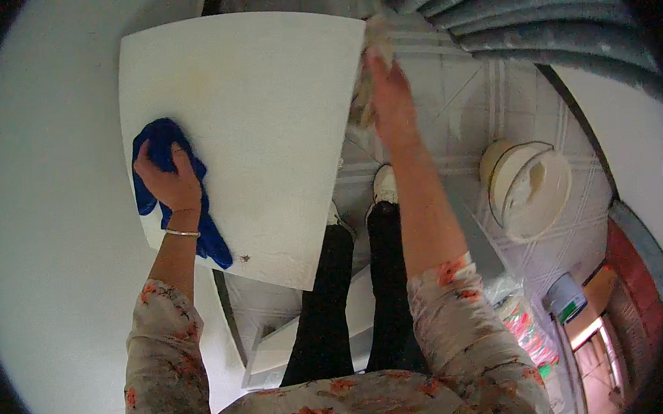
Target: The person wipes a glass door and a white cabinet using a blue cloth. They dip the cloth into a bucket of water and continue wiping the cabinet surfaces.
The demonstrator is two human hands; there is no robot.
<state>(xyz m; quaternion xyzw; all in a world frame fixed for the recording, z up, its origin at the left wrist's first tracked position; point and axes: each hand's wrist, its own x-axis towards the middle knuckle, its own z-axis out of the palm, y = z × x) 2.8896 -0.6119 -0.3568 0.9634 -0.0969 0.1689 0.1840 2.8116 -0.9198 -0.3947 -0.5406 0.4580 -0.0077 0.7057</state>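
Observation:
A white tabletop or flat panel [256,125] lies before me, with a small dark mark near its front edge. On its left side my left hand [168,181] presses down on a crumpled dark blue cloth [210,238], fingers spread over the folds; one end trails towards me. My right hand [392,96] is at the panel's right edge, blurred by motion. It grips what looks like a beige cloth [378,33], which shows past the fingertips and beside the palm; its exact shape is smeared.
A cream bucket [493,164] with a wire handle stands on the patterned tile floor [458,117] to the right. Grey ribbed folds [532,25] fill the upper right. A plastic bag [527,332] and a grey tub [565,294] are lower right. A pale wall [48,198] borders the left.

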